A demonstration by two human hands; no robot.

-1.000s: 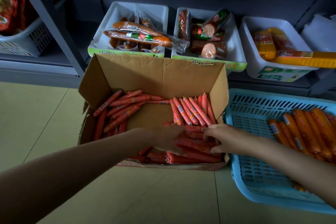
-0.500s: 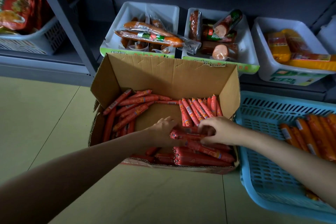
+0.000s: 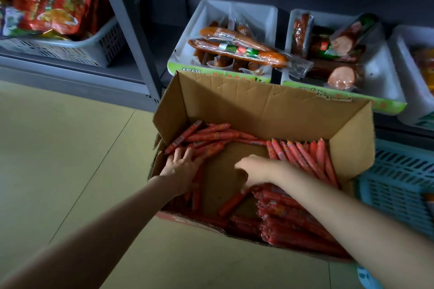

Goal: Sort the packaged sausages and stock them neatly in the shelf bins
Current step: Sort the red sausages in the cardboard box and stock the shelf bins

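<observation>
I have both hands down inside the open cardboard box [image 3: 263, 103] on the floor, in front of the shelf. My left hand [image 3: 182, 166] lies at the box's left side with the fingers [image 3: 185, 151] spread and nearly straight, the tips resting on the loose red sausages [image 3: 211, 136] heaped along that wall; nothing is pinched or wrapped, it is a flat touch. My right hand [image 3: 257, 169] is near the middle of the box, back of the hand toward the camera, fingers curled downward over the edge of the stacked sausages [image 3: 288, 216] at the near right corner. The fingertips are hidden under the hand, so I cannot tell whether they grip a stick or only press on the pile. One single sausage [image 3: 231, 204] lies slanted on the bare cardboard floor just below that hand. A neat row of sausages [image 3: 303, 159] leans against the right rear of the box, apart from both hands. Behind the box, on the shelf, the left bin [image 3: 253, 14] holds long vacuum-packed sausages [image 3: 237, 51], and the bin beside it [image 3: 382, 77] holds thick cut-faced ones [image 3: 341, 41]. A blue basket [image 3: 399, 180] stands just beside the box on the right.
</observation>
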